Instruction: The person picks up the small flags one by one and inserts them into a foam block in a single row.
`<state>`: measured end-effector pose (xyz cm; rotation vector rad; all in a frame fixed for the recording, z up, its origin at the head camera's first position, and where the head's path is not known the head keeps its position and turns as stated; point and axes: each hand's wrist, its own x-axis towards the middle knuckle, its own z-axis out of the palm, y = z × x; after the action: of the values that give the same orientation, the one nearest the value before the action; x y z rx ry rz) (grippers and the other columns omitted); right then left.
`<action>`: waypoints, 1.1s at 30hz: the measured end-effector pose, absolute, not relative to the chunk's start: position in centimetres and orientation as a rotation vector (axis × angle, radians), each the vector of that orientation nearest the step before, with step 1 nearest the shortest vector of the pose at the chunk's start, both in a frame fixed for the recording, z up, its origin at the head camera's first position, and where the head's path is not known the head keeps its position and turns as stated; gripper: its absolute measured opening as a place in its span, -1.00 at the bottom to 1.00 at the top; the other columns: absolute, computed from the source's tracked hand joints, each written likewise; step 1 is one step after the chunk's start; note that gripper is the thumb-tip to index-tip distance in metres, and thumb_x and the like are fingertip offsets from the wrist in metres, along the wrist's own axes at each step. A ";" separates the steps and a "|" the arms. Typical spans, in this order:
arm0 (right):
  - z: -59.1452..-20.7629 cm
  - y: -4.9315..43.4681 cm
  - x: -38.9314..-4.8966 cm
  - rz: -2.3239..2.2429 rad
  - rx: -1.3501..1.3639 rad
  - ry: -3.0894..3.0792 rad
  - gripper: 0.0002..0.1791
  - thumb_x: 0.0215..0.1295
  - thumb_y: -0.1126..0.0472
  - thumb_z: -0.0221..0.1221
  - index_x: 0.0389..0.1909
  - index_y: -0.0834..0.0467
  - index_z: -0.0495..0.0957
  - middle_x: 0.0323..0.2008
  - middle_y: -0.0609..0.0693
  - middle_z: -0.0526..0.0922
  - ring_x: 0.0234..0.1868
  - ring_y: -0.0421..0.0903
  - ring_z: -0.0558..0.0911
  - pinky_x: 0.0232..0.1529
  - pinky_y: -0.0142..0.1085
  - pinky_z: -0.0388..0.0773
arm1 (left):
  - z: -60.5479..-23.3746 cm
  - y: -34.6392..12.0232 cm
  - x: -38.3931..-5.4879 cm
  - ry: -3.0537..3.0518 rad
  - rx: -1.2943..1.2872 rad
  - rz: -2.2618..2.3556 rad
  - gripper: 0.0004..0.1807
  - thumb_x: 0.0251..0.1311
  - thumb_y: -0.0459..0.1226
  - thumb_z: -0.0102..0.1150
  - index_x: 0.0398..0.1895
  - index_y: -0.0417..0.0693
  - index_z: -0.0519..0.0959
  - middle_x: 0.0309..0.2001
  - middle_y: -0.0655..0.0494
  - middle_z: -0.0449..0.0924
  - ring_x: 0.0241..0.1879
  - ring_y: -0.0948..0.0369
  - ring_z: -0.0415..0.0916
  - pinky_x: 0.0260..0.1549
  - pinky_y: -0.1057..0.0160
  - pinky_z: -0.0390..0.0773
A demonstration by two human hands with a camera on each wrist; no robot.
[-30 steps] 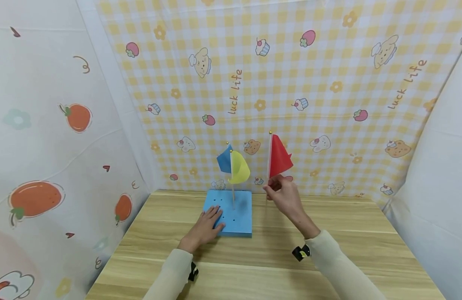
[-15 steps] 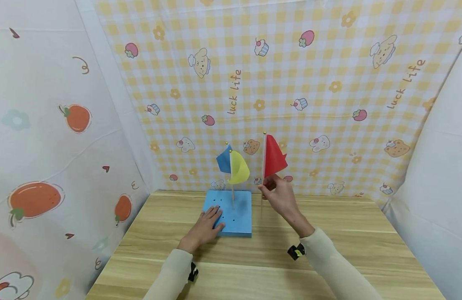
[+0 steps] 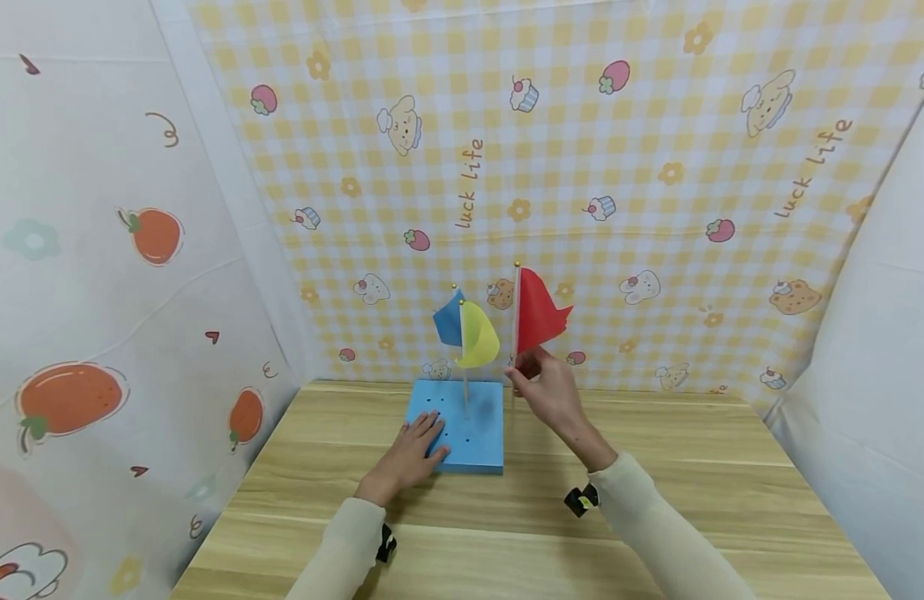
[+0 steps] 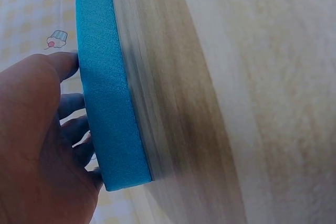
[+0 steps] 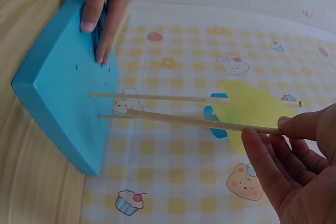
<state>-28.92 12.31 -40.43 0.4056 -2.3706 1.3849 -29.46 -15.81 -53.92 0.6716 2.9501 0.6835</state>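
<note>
My right hand (image 3: 547, 390) pinches the wooden stick of a red flag (image 3: 538, 310) between thumb and fingers. The flag stands upright just right of a blue foam block (image 3: 486, 450) dotted with small holes. In the right wrist view the stick's (image 5: 184, 120) bare lower end is clear of the block. A yellow flag (image 3: 480, 335) and a blue flag (image 3: 448, 320) are planted upright in the block, the yellow partly covering the blue. My left hand (image 3: 407, 457) rests with extended fingers on the block's left side; in the left wrist view its fingers lie over the block's edge (image 4: 110, 87).
The block lies on a wood-grain table (image 3: 656, 500) near its back edge. A yellow checked cloth (image 3: 656, 125) hangs right behind, and white cloths (image 3: 94, 292) bound the sides. Dark straps (image 3: 581, 500) sit on both wrists.
My right hand has carried the red flag leftward, closer to the block and the yellow flag. The left hand and the block have stayed in place.
</note>
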 end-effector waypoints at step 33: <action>-41.1 9.3 -29.5 1.327 0.484 -2.368 -0.81 0.37 0.29 0.43 -0.14 0.24 0.60 -0.34 0.08 0.71 -0.44 -0.13 0.68 -0.36 -0.36 0.74 | -54.4 -16.0 -29.8 2.963 0.683 0.659 -0.31 0.64 -0.01 0.02 0.64 -0.20 0.29 0.69 -0.18 0.12 0.70 -0.19 0.00 0.63 -0.35 0.01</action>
<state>-29.52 9.30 -41.15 0.4838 -2.3678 1.3269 -29.80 -15.99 -54.35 0.6829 2.9631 0.6590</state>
